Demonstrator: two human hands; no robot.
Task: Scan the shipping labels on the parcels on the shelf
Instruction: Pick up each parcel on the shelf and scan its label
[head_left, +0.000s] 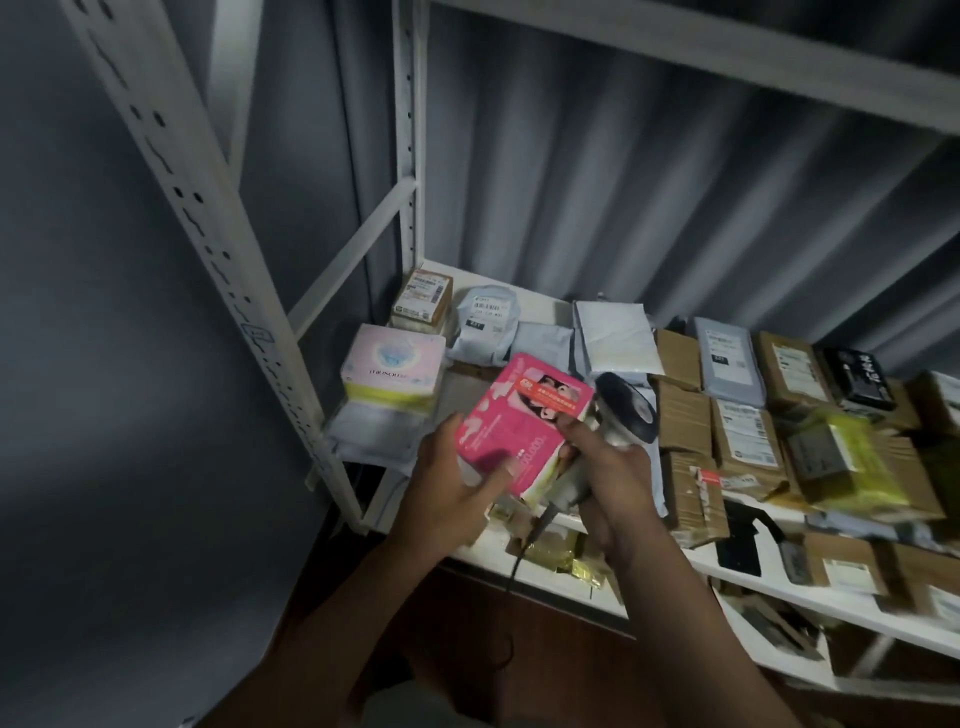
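Above shelf edge: hands hold pink pkg, scanner.

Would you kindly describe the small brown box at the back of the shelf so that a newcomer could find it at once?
Start at the white shelf and follow its board to the far left corner, beside the upright post. There stands the small brown box, behind the pale pink pack and left of a grey mailer bag. Unlike the bags around it, it is cardboard with a white label on top.

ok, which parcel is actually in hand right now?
The pink parcel. The left hand holds it from below and the right hand, also gripping the scanner, pinches its edge. All other parcels lie on the shelf.
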